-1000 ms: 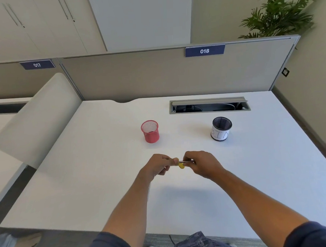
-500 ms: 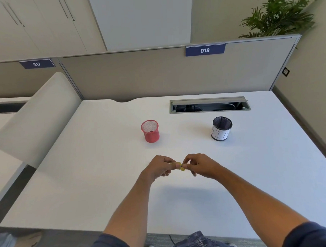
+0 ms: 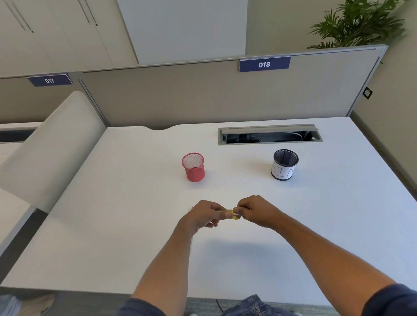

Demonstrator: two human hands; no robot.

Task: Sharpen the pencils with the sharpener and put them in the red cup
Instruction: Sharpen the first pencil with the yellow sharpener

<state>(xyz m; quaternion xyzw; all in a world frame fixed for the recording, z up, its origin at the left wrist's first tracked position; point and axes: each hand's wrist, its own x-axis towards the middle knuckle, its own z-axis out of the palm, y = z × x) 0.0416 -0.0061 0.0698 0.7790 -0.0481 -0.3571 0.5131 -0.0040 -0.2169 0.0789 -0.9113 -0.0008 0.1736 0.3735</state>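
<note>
Mid-sharpening, nothing delivered as far as visible. Left hand and right hand meet above the desk, fingers curled, pinching a yellow sharpener and pencil between them; which hand holds which, cannot tell. Beyond, red cup looks empty; black cup right of it.

My white desk backs onto a grey-beige partition carrying a blue plate marked 018 (its neighbour reads 017). A cable hatch lies open near the desk's far edge. Pale cabinets stand behind, a potted palm at right, grey carpet underfoot.
</note>
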